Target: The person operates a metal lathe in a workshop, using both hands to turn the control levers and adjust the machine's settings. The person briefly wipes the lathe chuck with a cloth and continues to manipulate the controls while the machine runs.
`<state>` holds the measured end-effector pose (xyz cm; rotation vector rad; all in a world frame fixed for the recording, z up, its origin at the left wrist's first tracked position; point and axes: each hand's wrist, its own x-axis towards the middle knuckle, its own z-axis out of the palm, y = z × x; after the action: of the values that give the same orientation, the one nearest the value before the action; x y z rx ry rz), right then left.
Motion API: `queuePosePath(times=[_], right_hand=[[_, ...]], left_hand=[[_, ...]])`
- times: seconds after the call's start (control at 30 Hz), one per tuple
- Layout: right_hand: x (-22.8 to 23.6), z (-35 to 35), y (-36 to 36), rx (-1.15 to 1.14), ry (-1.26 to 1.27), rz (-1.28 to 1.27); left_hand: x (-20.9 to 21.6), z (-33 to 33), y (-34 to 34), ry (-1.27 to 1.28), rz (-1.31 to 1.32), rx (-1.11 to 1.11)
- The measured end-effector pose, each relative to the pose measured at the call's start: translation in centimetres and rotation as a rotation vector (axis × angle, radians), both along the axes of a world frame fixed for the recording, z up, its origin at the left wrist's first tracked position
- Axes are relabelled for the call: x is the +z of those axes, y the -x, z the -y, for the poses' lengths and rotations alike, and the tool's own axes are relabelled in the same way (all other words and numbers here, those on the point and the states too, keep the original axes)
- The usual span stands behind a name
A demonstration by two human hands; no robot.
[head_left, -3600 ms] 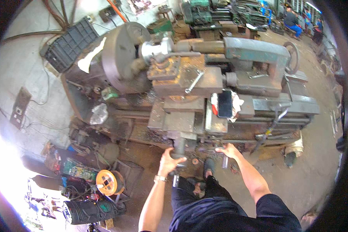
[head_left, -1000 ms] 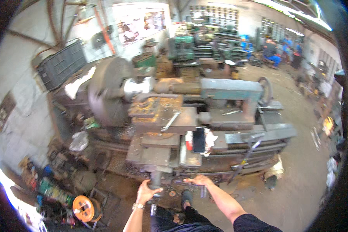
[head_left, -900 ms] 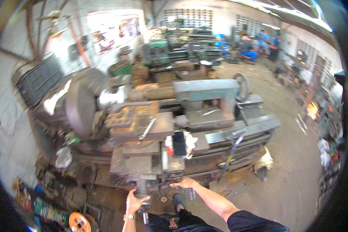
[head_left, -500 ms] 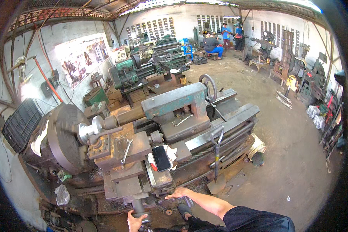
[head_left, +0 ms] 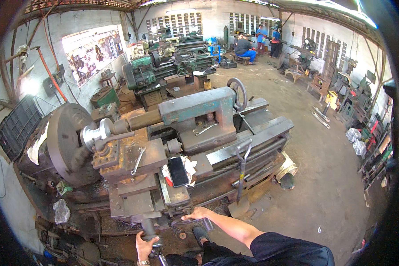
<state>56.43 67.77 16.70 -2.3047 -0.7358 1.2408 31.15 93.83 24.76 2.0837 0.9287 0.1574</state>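
Both hands have stayed on the lathe's front controls while the view has swung up, bringing more of the workshop into sight. His left hand (head_left: 145,245) is clenched around the dark crank handle (head_left: 149,231) low on the carriage (head_left: 137,195). His right hand (head_left: 198,214) rests on a small handwheel (head_left: 181,216) just beside it; I cannot tell whether it grips. A black phone (head_left: 178,172) lies on the carriage above.

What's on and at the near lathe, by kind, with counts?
Hands on controls: 2, left hand on the crank handle, right hand on the apron
Phones: 1, black phone
Wrenches: 2, wrench, second wrench
Handwheels: 1, tailstock handwheel
Total: 6
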Motion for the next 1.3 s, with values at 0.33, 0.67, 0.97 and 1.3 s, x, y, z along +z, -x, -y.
queuePosePath(times=[0.33, 0.67, 0.97, 1.3], right_hand=[[-1.6, -0.2, 0.2, -0.041, -0.057, 0.111], [-1.3, 0.7, 0.0, -0.115, 0.001, 0.046], [-3.0, 1.3, -1.1, -0.064, -0.025, 0.024], [-3.5, 1.5, -0.9, -0.170, -0.112, -0.051]], left_hand=[[0.9, 0.2, -0.3, -0.025, -0.012, -0.015], [1.7, 0.6, -0.2, 0.021, -0.034, -0.023], [2.6, 0.6, -0.4, 0.064, -0.120, -0.023], [2.6, 0.8, -0.4, 0.006, -0.085, -0.022]])
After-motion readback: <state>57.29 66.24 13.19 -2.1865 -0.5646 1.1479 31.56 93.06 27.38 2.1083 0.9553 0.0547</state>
